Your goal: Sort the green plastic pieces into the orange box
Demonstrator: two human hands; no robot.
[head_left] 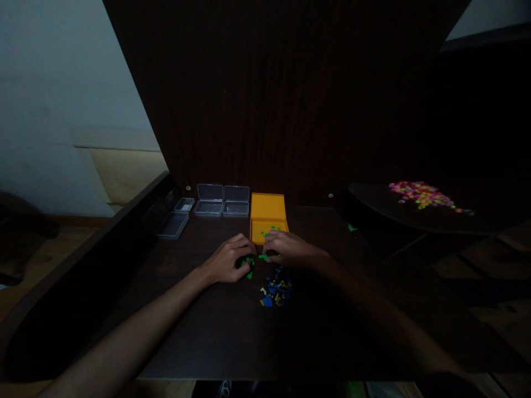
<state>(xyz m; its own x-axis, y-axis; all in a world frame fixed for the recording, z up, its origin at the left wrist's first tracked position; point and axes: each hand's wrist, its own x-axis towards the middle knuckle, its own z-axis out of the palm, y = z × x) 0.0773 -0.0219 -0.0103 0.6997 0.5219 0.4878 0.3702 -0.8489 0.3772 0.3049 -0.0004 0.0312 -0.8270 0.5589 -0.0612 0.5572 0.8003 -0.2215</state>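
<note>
Nearest is the front of the dark table (199, 337), with both forearms reaching in over it from the lower corners. A loose pile (277, 288) of small blue, yellow and pale bits lies on the wood, below and between the hands. Just past it the left hand (230, 260) rests low, its thumb and fingers curved but held apart around a small heap of green bits (249, 275); whether it grips any of them cannot be told. Facing it, the right hand (288, 247) is bent, fingertips down and drawn fairly close together beside a green piece (263, 257) at the near edge of the yellow box (267, 205); whether it holds anything is hidden. The box stands open, lid leaning back, with a few green bits lying in its tray. To its left are two open clear boxes (208, 208), side by side, and farther left more clear cases (172, 226). Off to the right, a heap of pink, orange and yellow bits (421, 194) sits on a dark ledge (373, 202). Behind everything rises a dark panel (290, 99), with a pale wall (62, 66) beyond its left edge.
</note>
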